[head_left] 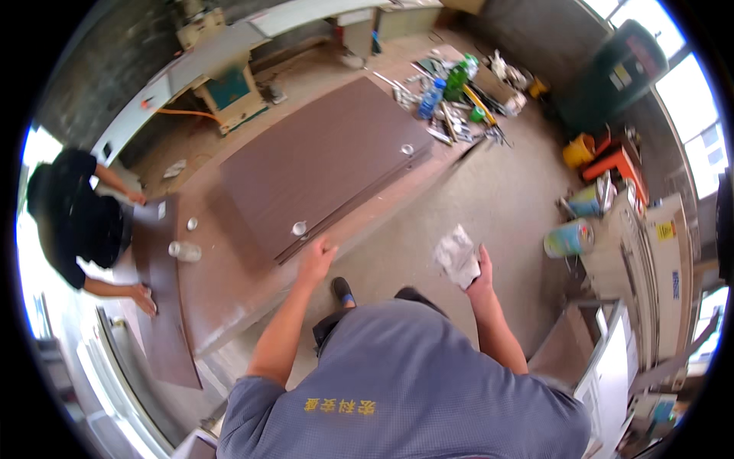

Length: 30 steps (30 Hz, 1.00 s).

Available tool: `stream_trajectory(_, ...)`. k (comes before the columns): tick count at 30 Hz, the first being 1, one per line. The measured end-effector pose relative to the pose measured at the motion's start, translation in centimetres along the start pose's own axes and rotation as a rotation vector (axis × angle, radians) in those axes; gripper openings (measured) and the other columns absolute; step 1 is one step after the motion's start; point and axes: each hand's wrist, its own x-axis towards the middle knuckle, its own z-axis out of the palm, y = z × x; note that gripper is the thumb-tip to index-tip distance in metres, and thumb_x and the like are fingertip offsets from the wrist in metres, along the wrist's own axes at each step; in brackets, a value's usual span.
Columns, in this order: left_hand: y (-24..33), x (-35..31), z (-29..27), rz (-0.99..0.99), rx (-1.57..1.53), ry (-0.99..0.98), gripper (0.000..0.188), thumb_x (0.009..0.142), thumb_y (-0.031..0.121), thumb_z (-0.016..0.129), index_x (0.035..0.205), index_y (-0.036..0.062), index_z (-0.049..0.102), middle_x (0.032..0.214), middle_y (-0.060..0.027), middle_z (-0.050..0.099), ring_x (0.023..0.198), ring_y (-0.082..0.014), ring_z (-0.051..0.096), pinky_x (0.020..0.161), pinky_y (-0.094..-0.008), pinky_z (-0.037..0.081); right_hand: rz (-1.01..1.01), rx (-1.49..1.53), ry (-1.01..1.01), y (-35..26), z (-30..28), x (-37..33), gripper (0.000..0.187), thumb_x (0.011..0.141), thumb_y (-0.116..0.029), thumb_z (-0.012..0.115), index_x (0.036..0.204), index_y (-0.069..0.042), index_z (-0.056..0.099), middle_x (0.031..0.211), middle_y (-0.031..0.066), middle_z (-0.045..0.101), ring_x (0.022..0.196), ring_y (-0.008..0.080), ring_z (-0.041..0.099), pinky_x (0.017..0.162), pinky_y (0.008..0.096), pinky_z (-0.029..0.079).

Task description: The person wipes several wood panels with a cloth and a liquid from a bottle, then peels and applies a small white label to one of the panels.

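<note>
My right hand (482,275) is closed on a crumpled white rag (458,257), held over the floor to the right of the worktable (218,294). My left hand (315,262) is by the near edge of the table, with its fingers curled in; whether anything is inside them I cannot make out. Just beyond it lies a stack of flat dark brown panels (325,157). A small round white piece (299,228) sits on the stack's near corner, and a second white piece (407,149) is by its right corner.
At the left, a person in black (73,214) handles another brown panel (164,306). A clear bottle (185,251) lies near it. Bottles and tools, including a blue bottle (432,98), crowd the table's far end. Paint cans (569,239) and leaning boards (665,268) stand at right.
</note>
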Motion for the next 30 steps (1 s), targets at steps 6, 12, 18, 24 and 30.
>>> stream_trajectory(6, 18.7, 17.5, 2.6, 0.507, -0.049, -0.11, 0.058, 0.093, 0.018, 0.072, 0.145, 0.0012, 0.057, 0.137, -0.019, 0.066, 0.124, -0.0333, 0.065, 0.108, -0.0415, 0.051, -0.169, 0.156, 0.001, -9.7, 1.6, 8.1, 0.073, 0.107, -0.059, 0.04, 0.151, -0.002, 0.053, 0.151, 0.019, 0.06, 0.137, 0.0413, 0.058, 0.116, 0.0561, 0.046)
stream_trajectory(12, 34.8, 34.3, 8.9, 0.743, 0.118, -0.064, 0.058, 0.093, 0.017, 0.069, 0.147, -0.0003, 0.055, 0.149, -0.0243, 0.058, 0.139, -0.0393, 0.054, 0.118, -0.0443, 0.043, -0.254, 0.151, -0.057, -25.3, 4.6, 25.6, 0.072, 0.108, -0.058, 0.042, 0.147, 0.0, 0.056, 0.146, 0.0195, 0.064, 0.132, 0.0398, 0.063, 0.115, 0.0552, 0.048)
stream_trajectory(18, 47.8, 52.7, 17.5, 0.726, 0.435, 0.047, 0.057, 0.094, 0.022, 0.068, 0.146, 0.0024, 0.058, 0.15, -0.0218, 0.056, 0.138, -0.0377, 0.054, 0.117, -0.0453, 0.043, -0.262, 0.176, -0.134, -38.9, 14.2, 44.3, 0.07, 0.108, -0.059, 0.038, 0.148, -0.003, 0.056, 0.144, 0.0186, 0.065, 0.132, 0.039, 0.063, 0.117, 0.0563, 0.046)
stream_trajectory(24, 50.8, 64.5, 23.0, 0.571, 0.44, 0.17, 0.045, 0.091, 0.03, 0.076, 0.129, 0.006, 0.071, 0.133, -0.0162, 0.064, 0.12, -0.0356, 0.062, 0.102, -0.0449, 0.05, -0.196, 0.272, -0.247, -45.7, 19.6, 56.3, 0.068, 0.108, -0.058, 0.036, 0.147, -0.007, 0.059, 0.142, 0.014, 0.067, 0.129, 0.0367, 0.064, 0.114, 0.0538, 0.048)
stream_trajectory(30, 49.2, 68.2, 22.8, 0.658, 0.31, 0.077, 0.031, 0.086, 0.029, 0.08, 0.107, 0.0057, 0.079, 0.093, -0.0158, 0.069, 0.091, -0.0364, 0.068, 0.082, -0.0468, 0.054, -0.034, 0.326, -0.348, -46.0, 19.7, 58.8, 0.066, 0.107, -0.057, 0.041, 0.147, -0.007, 0.058, 0.142, 0.0141, 0.066, 0.126, 0.0356, 0.066, 0.111, 0.0517, 0.051)
